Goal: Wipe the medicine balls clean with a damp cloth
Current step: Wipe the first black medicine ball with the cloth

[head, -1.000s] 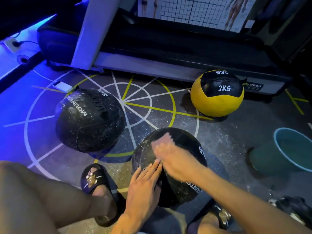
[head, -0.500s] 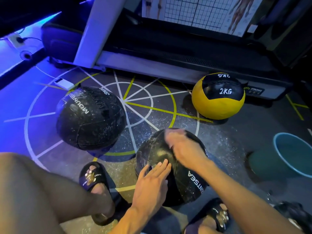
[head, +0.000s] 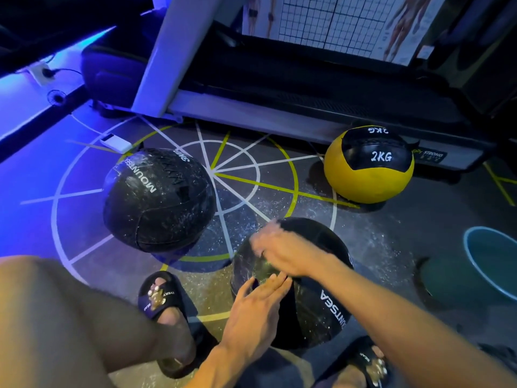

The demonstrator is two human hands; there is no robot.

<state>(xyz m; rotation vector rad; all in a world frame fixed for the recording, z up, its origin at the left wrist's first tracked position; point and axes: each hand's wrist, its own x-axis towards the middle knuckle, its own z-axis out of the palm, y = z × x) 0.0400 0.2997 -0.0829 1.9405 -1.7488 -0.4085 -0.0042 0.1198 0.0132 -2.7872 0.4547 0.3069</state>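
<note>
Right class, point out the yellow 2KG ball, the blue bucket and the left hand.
yellow 2KG ball (head: 366,186), head view, on its yellow lower panel.
blue bucket (head: 472,253), head view, on its near left rim.
left hand (head: 256,306), head view, on its back.

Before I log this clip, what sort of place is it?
Most likely a gym or fitness studio: a treadmill along the back, weighted medicine balls such as the yellow 2KG ball, and agility lines painted on the floor.

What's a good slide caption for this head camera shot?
Right hand scrubs black medicine ball, left hand steadying it.
</note>
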